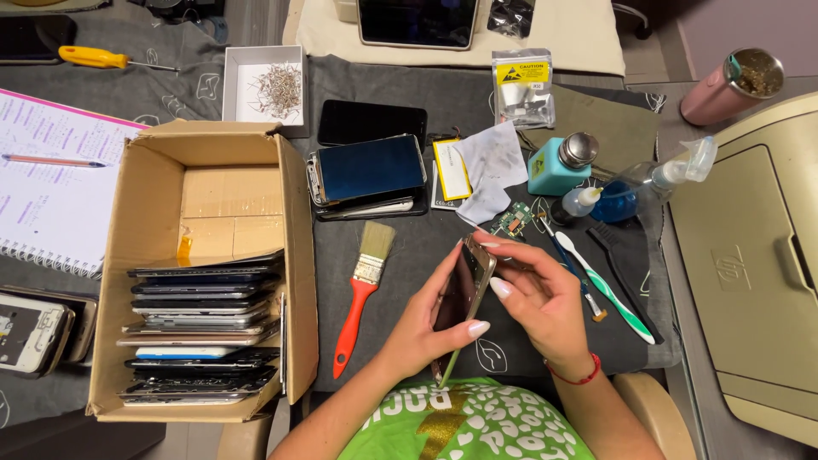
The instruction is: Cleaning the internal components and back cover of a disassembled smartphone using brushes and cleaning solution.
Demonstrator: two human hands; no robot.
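Both hands grasp a gold-edged smartphone (464,285) at table centre: left hand (426,328) cradling, right hand (541,298) pinching its top. Red-handled paintbrush (362,285) at nine o'clock, green-white toothbrush (607,290) at three, open cardboard box (136,255) beyond.

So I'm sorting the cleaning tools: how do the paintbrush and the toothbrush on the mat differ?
The paintbrush has a red handle and a broad, flat, pale bristle head; the toothbrush is slim, green and white, with a small head. The paintbrush lies left of the hands, the toothbrush right. Both rest flat and untouched on the dark mat.
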